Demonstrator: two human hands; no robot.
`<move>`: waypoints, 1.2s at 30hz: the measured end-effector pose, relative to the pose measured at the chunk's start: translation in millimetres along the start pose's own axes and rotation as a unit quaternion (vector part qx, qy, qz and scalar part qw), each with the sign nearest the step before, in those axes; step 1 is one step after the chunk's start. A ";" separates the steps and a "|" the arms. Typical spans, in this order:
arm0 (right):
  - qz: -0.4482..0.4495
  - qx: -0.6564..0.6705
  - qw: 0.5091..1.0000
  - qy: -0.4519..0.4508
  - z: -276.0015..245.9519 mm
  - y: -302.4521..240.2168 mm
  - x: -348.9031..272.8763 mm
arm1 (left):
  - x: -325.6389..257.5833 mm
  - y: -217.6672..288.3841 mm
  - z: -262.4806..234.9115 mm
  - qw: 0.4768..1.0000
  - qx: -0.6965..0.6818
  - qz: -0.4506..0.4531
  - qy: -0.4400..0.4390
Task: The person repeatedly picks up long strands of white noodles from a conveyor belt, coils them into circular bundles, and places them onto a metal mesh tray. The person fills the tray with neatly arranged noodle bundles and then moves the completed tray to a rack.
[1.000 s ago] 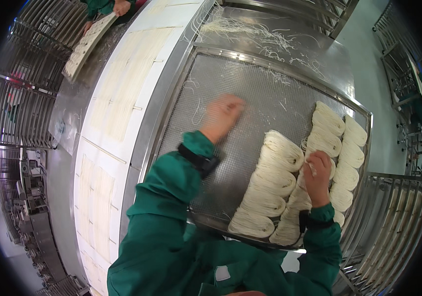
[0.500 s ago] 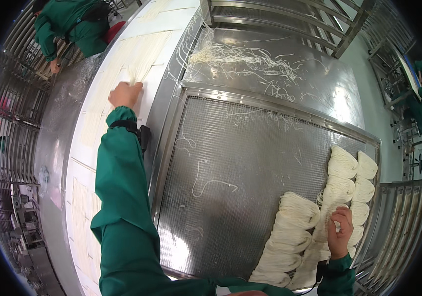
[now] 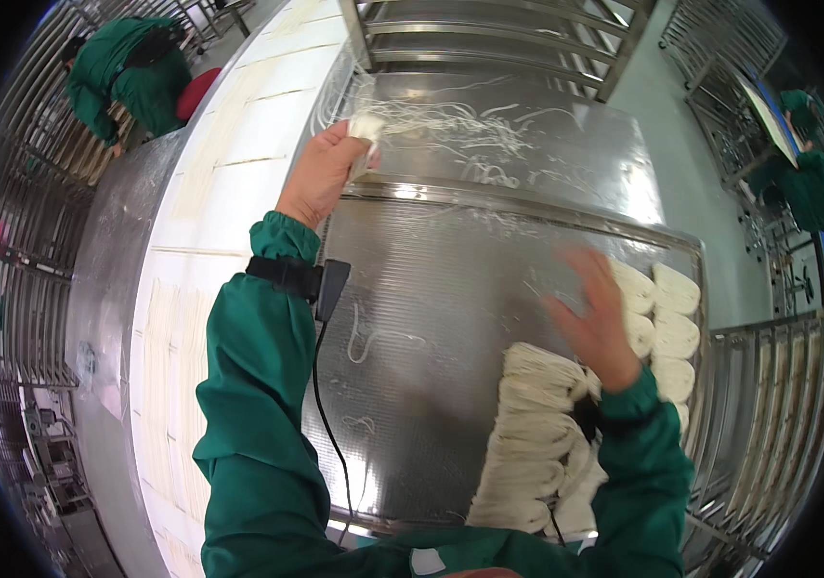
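My left hand (image 3: pixel 323 173) is closed on a bundle of pale noodles (image 3: pixel 366 127), raised above the far left corner of a metal mesh tray (image 3: pixel 412 308). Part of the bundle is hidden by my fingers. My right hand (image 3: pixel 593 318), blurred by motion, hovers over the tray with its fingers spread and nothing in them. Beneath and beside it lie rows of folded noodle bundles (image 3: pixel 527 433). Another row of bundles (image 3: pixel 675 332) runs along the tray's right edge, partly covered by my right arm.
To the left runs a white belt (image 3: pixel 229 183) with flat noodle strands on it. Loose noodle scraps (image 3: pixel 460 125) litter the steel surface beyond the tray, before a metal rack (image 3: pixel 489 48). Co-workers in green (image 3: pixel 132 77) are at far left and far right. Slatted racks (image 3: pixel 778 414) stand at right.
My left hand has lifted noodles off the belt and moved right, over the tray's corner. My right hand has left the bundles, moved up and left, and spread its fingers.
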State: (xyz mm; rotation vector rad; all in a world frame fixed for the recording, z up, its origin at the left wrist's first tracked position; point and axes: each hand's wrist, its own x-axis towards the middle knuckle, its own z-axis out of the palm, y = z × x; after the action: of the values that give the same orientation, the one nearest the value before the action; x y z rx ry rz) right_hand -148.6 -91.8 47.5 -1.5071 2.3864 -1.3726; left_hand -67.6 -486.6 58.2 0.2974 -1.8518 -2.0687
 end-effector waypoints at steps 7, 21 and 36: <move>-0.056 -0.014 0.978 0.199 66.4 -12.4 59.3 | -61.3 20.2 161.4 0.970 -0.208 0.019 -0.122; 0.021 -0.174 0.984 -0.007 21.7 63.2 -80.0 | -135.5 -67.8 158.7 0.988 0.058 -0.144 0.013; 0.005 -0.056 0.997 0.054 -0.1 72.0 -105.4 | -110.1 -122.1 254.5 0.913 0.386 0.129 -0.015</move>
State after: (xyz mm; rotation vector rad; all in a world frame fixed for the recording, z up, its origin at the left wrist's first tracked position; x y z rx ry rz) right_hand -144.3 -3.4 -44.5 -1.4796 2.5710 -1.3741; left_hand -77.5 -199.8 -38.9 0.1903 -2.4961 -1.0986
